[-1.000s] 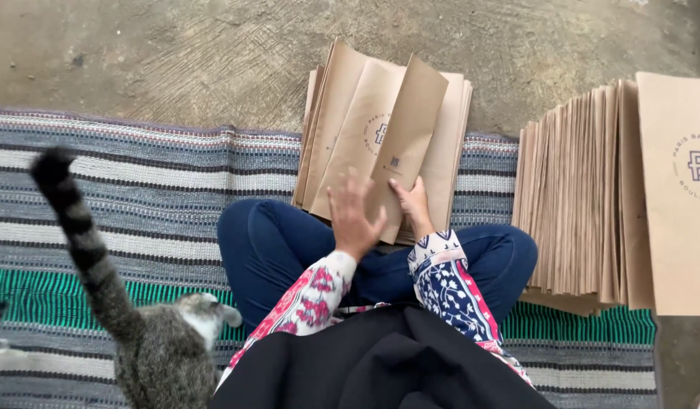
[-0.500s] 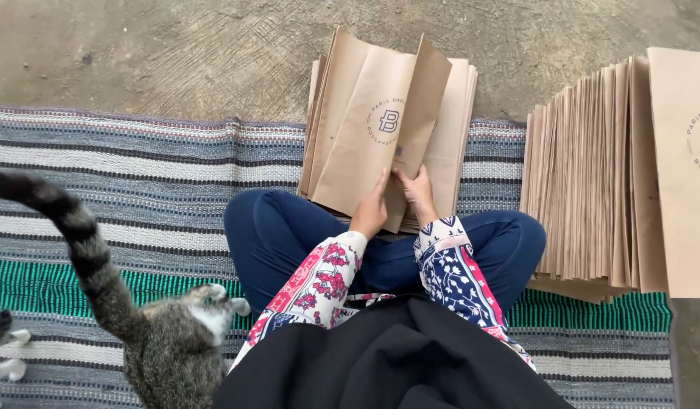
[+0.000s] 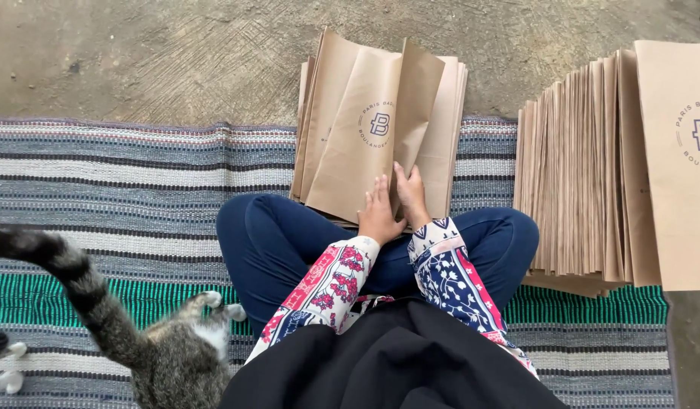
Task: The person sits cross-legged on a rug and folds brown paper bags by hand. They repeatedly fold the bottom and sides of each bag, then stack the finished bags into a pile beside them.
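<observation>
I sit cross-legged on a striped rug with a pile of brown paper bags (image 3: 441,151) in front of my knees. The top paper bag (image 3: 361,144) bears a round printed mark, and its right side is folded up into a standing flap (image 3: 418,98). My left hand (image 3: 378,213) lies flat on the bag's near edge with the fingers together. My right hand (image 3: 410,195) pinches the base of the flap next to it. The two hands touch each other.
A thick stack of brown paper bags (image 3: 584,167) stands on edge at the right, with a flat bag (image 3: 679,167) beside it. A grey striped cat (image 3: 176,356) stands at my left knee, its tail (image 3: 70,273) stretched left. The striped rug (image 3: 138,182) lies on a concrete floor (image 3: 153,53).
My left hand has come down from above the bag to rest flat on it beside the right hand. The cat's tail has dropped from upright to low and leftward.
</observation>
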